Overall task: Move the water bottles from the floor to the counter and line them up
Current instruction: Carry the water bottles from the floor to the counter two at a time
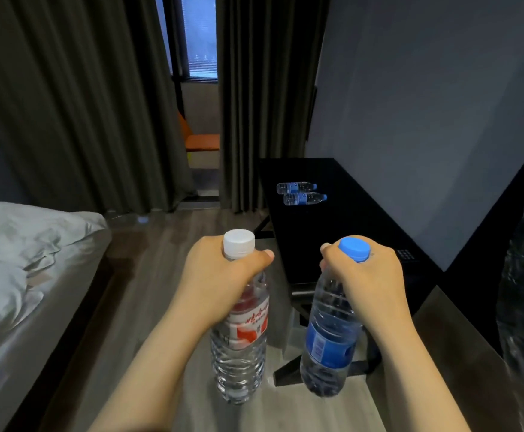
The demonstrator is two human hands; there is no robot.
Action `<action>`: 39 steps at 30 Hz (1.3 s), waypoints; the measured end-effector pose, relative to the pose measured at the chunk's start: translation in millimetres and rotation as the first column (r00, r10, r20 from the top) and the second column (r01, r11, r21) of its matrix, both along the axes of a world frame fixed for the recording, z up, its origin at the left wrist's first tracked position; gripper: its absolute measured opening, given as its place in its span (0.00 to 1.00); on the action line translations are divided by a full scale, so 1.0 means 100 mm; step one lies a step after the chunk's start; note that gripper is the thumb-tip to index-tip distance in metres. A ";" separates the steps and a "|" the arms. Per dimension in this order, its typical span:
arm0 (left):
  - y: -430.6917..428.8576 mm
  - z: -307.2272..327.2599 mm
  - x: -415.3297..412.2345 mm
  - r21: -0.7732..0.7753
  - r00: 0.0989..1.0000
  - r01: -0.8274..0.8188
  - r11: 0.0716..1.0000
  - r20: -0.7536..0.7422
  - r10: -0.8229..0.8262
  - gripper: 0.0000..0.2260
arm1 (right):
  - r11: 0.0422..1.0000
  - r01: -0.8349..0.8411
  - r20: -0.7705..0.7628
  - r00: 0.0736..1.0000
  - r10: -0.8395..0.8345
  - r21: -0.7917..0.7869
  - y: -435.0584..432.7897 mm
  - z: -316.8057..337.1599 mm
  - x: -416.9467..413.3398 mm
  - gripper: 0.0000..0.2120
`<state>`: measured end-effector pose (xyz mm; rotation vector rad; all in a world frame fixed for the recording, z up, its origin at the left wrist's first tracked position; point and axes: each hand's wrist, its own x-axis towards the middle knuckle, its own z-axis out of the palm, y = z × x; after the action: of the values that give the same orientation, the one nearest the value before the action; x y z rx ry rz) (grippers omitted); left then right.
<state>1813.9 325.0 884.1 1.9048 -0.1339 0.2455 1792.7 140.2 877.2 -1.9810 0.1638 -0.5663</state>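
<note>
**A:** Two bottles in the air right now, one per hand. Our left hand [223,275] has fingers and thumb wrapped tight round the neck of the white-capped bottle [242,347], the one with the red label. Our right hand [369,272] is curled the same way just under the cap of the blue-capped bottle [329,341]. Both hang upright over the floor [160,260], just off the near end of the desk [348,232], with nothing under their bases.

**B:** Why the neck and not the body?

**A:** We reckon it's because the neck is the narrow bit — a whole fist closes round it and the weight dangles straight down, so there's no crushing the thin walls. It also leaves the bases free to land flat.

**B:** And the ones already up there?

**A:** The far small bottle [296,187] and the near small bottle [304,198] lie on their sides toward the far end of the desk, caps pointing at the wall-side edge. They're side by side, so close we can't tell if they touch. Lying down they could roll, so we'd guess they need standing up before any line counts. Our pair should go on the stretch of desk nearer us. One watch-out — that front edge is black in a dim room, so it's easy to clip a base on it.
</note>
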 end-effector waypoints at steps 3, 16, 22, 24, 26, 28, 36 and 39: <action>-0.03 -0.04 0.43 0.011 1.000 0.008 1.000 -0.007 -0.008 0.17 | 1.000 0.013 -0.018 1.000 -0.013 -0.010 -0.05 -0.04 0.38 0.16; 0.19 -0.15 2.65 -0.027 0.986 0.151 0.988 -0.065 -0.153 0.18 | 0.990 0.124 -0.081 0.990 -0.118 0.071 0.30 -0.18 2.36 0.16; 0.20 -0.21 3.53 0.000 0.970 0.228 0.974 -0.091 -0.227 0.18 | 0.972 0.202 -0.136 0.973 -0.186 0.119 0.34 -0.29 3.13 0.15; 0.16 -0.26 3.79 -0.009 0.960 0.250 0.968 -0.130 -0.249 0.18 | 0.965 0.222 -0.146 0.969 -0.201 0.141 0.29 -0.33 3.37 0.15; 0.09 -0.30 4.09 -0.010 0.951 0.260 0.966 -0.168 -0.258 0.18 | 0.957 0.242 -0.156 0.963 -0.218 0.158 0.22 -0.39 3.65 0.15; 0.01 -0.35 4.41 -0.001 0.949 0.254 0.967 -0.191 -0.250 0.17 | 0.951 0.263 -0.178 0.956 -0.234 0.162 0.14 -0.46 3.96 0.14; -0.32 -0.42 5.55 0.046 0.947 0.278 0.960 -0.182 -0.265 0.18 | 0.935 0.300 -0.227 0.940 -0.255 0.188 -0.23 -0.61 5.08 0.12; -0.47 -0.46 5.91 0.010 0.934 0.290 0.957 -0.220 -0.281 0.16 | 0.922 0.332 -0.229 0.930 -0.286 0.197 -0.37 -0.65 5.42 0.11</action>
<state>2404.5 278.3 838.2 1.9128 -0.2680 -0.1634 2334.3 103.5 812.5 -1.7873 0.6500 -0.5242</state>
